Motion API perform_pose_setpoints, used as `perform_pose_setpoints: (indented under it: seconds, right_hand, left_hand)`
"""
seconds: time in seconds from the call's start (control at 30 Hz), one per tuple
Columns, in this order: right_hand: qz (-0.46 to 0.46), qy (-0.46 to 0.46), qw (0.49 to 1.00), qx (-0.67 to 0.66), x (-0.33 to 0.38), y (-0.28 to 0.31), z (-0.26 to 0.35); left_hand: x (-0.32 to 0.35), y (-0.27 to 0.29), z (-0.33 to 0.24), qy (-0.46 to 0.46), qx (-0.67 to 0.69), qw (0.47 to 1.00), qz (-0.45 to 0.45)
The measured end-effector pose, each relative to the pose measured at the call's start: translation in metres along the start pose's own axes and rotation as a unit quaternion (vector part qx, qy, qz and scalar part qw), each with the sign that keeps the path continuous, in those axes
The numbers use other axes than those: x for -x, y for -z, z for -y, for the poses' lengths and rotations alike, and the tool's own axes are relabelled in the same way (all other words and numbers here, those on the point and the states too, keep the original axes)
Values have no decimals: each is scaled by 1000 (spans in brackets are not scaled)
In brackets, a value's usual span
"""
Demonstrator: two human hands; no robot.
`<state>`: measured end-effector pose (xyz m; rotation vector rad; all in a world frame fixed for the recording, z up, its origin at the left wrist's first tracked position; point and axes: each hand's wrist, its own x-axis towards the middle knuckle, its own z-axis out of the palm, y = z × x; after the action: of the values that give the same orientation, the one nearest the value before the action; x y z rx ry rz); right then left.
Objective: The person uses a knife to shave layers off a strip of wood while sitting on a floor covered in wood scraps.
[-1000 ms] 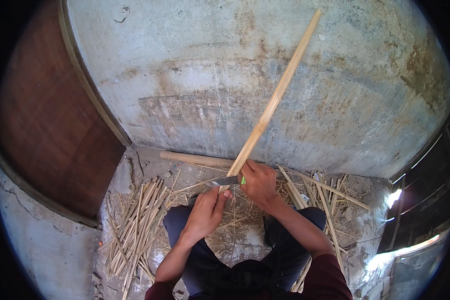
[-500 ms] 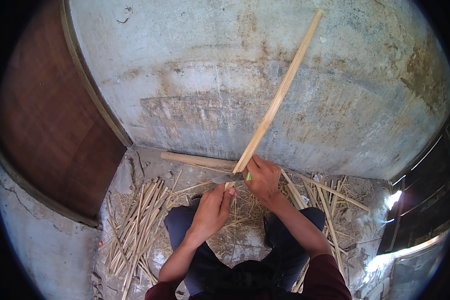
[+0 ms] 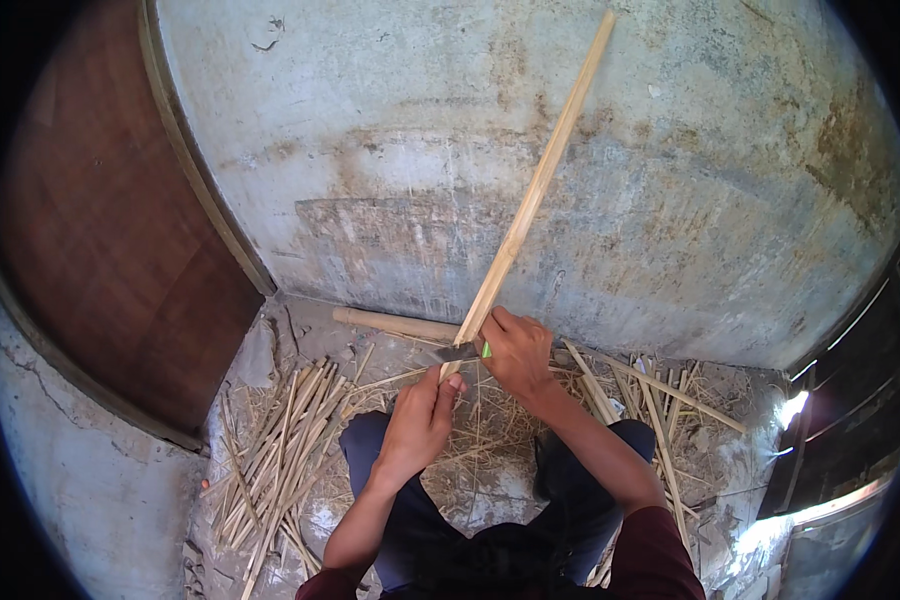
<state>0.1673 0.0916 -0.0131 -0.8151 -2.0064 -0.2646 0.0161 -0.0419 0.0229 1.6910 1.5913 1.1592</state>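
A long pale bamboo strip (image 3: 530, 205) slants up and to the right from between my knees, its far end high in front of the wall. My left hand (image 3: 416, 420) is closed round its near end, thumb along the strip. In my closed right hand (image 3: 520, 352) is a knife with a bit of bright green handle showing. The knife's grey blade (image 3: 456, 352) lies across the strip just beyond my left fingers, touching it. Most of the handle is hidden by my right fingers.
A heap of thin bamboo sticks (image 3: 275, 450) lies on the floor at left, more sticks (image 3: 660, 410) at right. A thick bamboo pole (image 3: 395, 321) rests along the foot of the stained wall (image 3: 390, 180). Shavings litter the floor between my feet. A brown door (image 3: 100, 220) stands at left.
The strip's far end has shifted slightly left in the picture. The blade, seen just past the strip's near part before, now lies across it; both hands stay close together.
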Motion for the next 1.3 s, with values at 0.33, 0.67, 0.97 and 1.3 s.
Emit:
perform_pose_setpoints:
  seconds: [0.33, 0.67, 0.97, 1.3]
  right_hand:
    - [27, 58, 998, 0, -26, -20, 29]
    - [-25, -30, 998, 44, -86, -30, -2]
    - [35, -21, 999, -25, -56, -19, 4]
    - [49, -51, 996, -55, -39, -9, 1]
  left_hand:
    - [14, 20, 9, 20, 16, 996, -90]
    - [55, 18, 33, 35, 17, 996, -79]
    - [61, 31, 30, 51, 39, 996, -59]
    - [66, 14, 23, 58, -28, 995, -76]
